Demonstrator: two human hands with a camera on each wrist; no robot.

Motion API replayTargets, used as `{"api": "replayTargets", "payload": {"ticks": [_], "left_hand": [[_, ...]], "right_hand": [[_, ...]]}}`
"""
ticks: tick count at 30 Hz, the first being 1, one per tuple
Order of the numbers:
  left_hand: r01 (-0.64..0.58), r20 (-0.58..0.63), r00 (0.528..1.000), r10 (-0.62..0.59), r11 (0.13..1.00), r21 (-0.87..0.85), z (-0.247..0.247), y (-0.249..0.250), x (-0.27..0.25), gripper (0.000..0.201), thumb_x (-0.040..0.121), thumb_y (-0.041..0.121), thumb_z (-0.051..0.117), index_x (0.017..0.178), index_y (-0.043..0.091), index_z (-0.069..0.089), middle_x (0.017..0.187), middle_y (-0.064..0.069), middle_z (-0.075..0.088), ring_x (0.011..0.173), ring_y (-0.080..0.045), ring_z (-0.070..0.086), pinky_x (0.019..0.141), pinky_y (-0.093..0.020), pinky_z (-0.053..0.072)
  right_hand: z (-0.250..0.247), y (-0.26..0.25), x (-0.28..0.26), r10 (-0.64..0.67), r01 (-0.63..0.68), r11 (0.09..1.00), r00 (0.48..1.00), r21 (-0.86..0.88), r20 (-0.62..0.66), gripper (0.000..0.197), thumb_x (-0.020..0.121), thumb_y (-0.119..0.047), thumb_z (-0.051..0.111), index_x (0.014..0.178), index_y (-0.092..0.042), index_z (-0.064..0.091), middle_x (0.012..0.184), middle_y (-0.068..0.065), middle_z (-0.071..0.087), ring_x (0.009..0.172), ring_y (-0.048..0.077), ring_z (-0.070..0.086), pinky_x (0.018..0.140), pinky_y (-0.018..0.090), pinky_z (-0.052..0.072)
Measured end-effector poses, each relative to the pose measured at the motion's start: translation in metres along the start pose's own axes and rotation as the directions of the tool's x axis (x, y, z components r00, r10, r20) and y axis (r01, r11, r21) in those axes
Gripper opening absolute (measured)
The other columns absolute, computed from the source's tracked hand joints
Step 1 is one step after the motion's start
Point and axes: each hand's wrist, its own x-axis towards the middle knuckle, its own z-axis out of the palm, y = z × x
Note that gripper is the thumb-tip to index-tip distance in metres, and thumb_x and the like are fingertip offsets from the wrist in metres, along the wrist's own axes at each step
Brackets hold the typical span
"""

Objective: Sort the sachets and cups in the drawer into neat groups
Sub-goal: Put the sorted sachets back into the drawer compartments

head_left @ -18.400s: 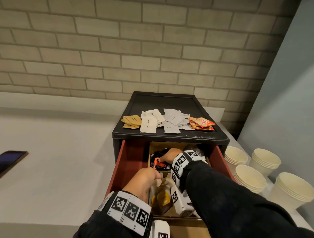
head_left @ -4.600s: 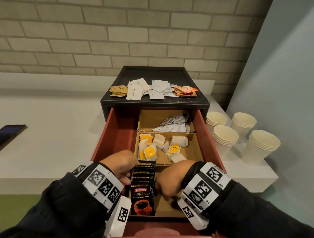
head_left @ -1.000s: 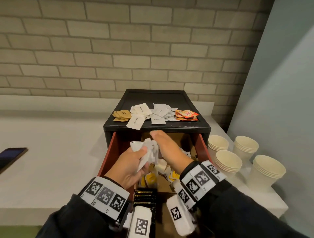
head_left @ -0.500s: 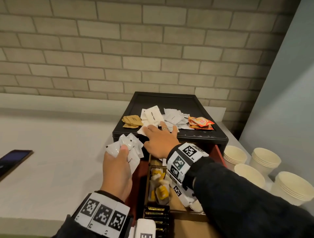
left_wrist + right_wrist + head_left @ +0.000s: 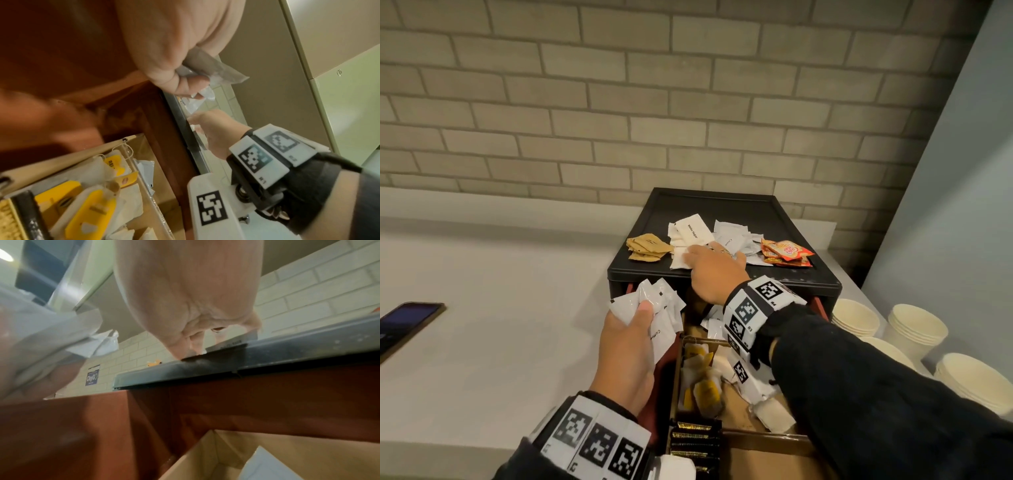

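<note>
My left hand (image 5: 643, 308) grips a fanned bunch of white sachets (image 5: 661, 298) above the left front corner of the open red drawer (image 5: 662, 373). In the left wrist view the thumb and fingers pinch that bunch (image 5: 213, 71). My right hand (image 5: 714, 255) lies with its fingers spread on the white sugar sachets (image 5: 693, 231) on the black cabinet top (image 5: 722, 205). In the right wrist view its fingertips (image 5: 195, 348) press a white sachet at the top's front edge. Brown sachets (image 5: 647, 245) lie to the left, orange-red ones (image 5: 786, 251) to the right.
Cardboard dividers split the drawer: a few white sachets (image 5: 714, 318) at the back, yellow-tagged tea bags (image 5: 702, 383) in the middle, black coffee sachets (image 5: 697, 442) in front. Stacks of paper cups (image 5: 914, 329) stand right of the cabinet. A phone (image 5: 404, 322) lies far left.
Both hands rose out of the drawer with the white bunch. The right hand let go of it and reached onto the cabinet top, now a little further onto the white sachets.
</note>
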Motion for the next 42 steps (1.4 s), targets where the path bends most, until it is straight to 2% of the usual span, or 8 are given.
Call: {"api": "replayTargets", "payload": {"ticks": [4, 7, 11, 13, 19, 28, 34, 42], "left_hand": [[0.022, 0.023, 0.999, -0.023, 0.999, 0.043, 0.001, -0.001, -0.002, 0.034, 0.096, 0.020, 0.050, 0.130, 0.019, 0.049, 0.112, -0.011, 0.064, 0.096, -0.025, 0.064, 0.070, -0.037, 0.052], [0.007, 0.080, 0.997, -0.009, 1.000, 0.022, 0.007, 0.002, -0.008, 0.036, 0.096, 0.015, 0.049, 0.132, 0.013, 0.045, 0.120, -0.014, 0.060, 0.102, -0.028, 0.062, 0.086, -0.046, 0.052], [0.108, 0.210, 0.972, -0.102, 0.994, -0.018, 0.022, -0.001, -0.022, 0.027, 0.096, 0.002, 0.043, 0.118, 0.017, 0.051, 0.103, -0.009, 0.062, 0.082, -0.020, 0.061, 0.061, -0.028, 0.057], [0.258, 0.208, 0.947, -0.244, 0.965, -0.042, 0.026, -0.006, -0.025, 0.036, 0.095, 0.002, 0.043, 0.129, 0.013, 0.049, 0.113, -0.025, 0.061, 0.095, -0.032, 0.063, 0.072, -0.039, 0.057], [0.416, 0.230, 0.867, -0.443, 0.896, 0.158, 0.032, -0.011, -0.033, 0.030, 0.096, 0.035, 0.045, 0.117, 0.018, 0.059, 0.099, -0.010, 0.066, 0.081, -0.023, 0.061, 0.064, -0.033, 0.049], [0.224, 0.196, 0.945, -0.261, 0.955, 0.192, 0.025, -0.013, -0.024, 0.015, 0.095, 0.013, 0.050, 0.109, 0.016, 0.057, 0.106, -0.011, 0.063, 0.083, -0.019, 0.062, 0.055, -0.031, 0.054], [0.083, 0.130, 0.984, -0.121, 0.962, 0.261, 0.020, -0.021, -0.022, 0.009, 0.091, 0.007, 0.057, 0.083, 0.011, 0.059, 0.071, -0.007, 0.058, 0.058, -0.013, 0.052, 0.058, -0.025, 0.045], [0.124, 0.069, 0.990, -0.120, 0.990, -0.062, 0.019, -0.013, -0.011, 0.046, 0.094, 0.000, 0.047, 0.136, 0.016, 0.038, 0.106, -0.013, 0.062, 0.091, -0.023, 0.063, 0.083, -0.042, 0.052]], "right_hand": [[0.002, 0.004, -0.023, 0.006, 0.041, 0.937, 0.991, 0.347, -0.133, 0.049, 0.092, -0.015, 0.041, 0.140, -0.020, 0.039, 0.150, -0.002, 0.031, 0.139, 0.019, 0.024, 0.114, 0.051, 0.017], [0.006, 0.000, -0.060, 0.049, -0.013, 0.705, 0.998, 0.709, -0.031, 0.054, 0.094, -0.024, 0.048, 0.145, -0.025, 0.030, 0.147, 0.002, 0.035, 0.126, 0.015, 0.039, 0.101, 0.027, 0.033], [0.028, 0.000, -0.095, -0.054, -0.074, 0.510, 0.992, 0.857, 0.118, 0.078, 0.087, -0.036, 0.061, 0.149, -0.028, 0.014, 0.150, -0.008, 0.028, 0.129, 0.006, 0.034, 0.100, 0.018, 0.033], [0.037, 0.005, -0.101, -0.021, -0.050, 0.492, 0.997, 0.869, 0.070, 0.078, 0.086, -0.024, 0.066, 0.148, -0.027, 0.017, 0.139, -0.012, 0.039, 0.108, -0.006, 0.044, 0.083, 0.004, 0.039], [0.050, 0.021, -0.109, 0.122, -0.047, 0.363, 0.993, 0.931, 0.003, 0.057, 0.080, -0.001, 0.066, 0.127, -0.027, 0.046, 0.120, 0.002, 0.059, 0.109, 0.019, 0.059, 0.095, 0.044, 0.050], [0.058, 0.032, -0.114, 0.072, -0.106, 0.177, 0.993, 0.978, 0.095, 0.039, 0.089, -0.004, 0.057, 0.110, -0.036, 0.048, 0.100, -0.005, 0.060, 0.080, 0.011, 0.060, 0.055, 0.022, 0.049], [0.066, 0.034, -0.104, 0.141, -0.110, 0.135, 0.986, 0.985, 0.091, 0.043, 0.090, -0.004, 0.057, 0.125, -0.026, 0.047, 0.120, 0.006, 0.057, 0.095, 0.018, 0.062, 0.076, 0.032, 0.055], [0.062, 0.040, -0.101, 0.209, 0.013, 0.074, 0.977, 0.997, -0.028, 0.035, 0.090, -0.001, 0.054, 0.105, -0.033, 0.052, 0.112, 0.003, 0.061, 0.105, 0.021, 0.060, 0.093, 0.038, 0.051]]}}
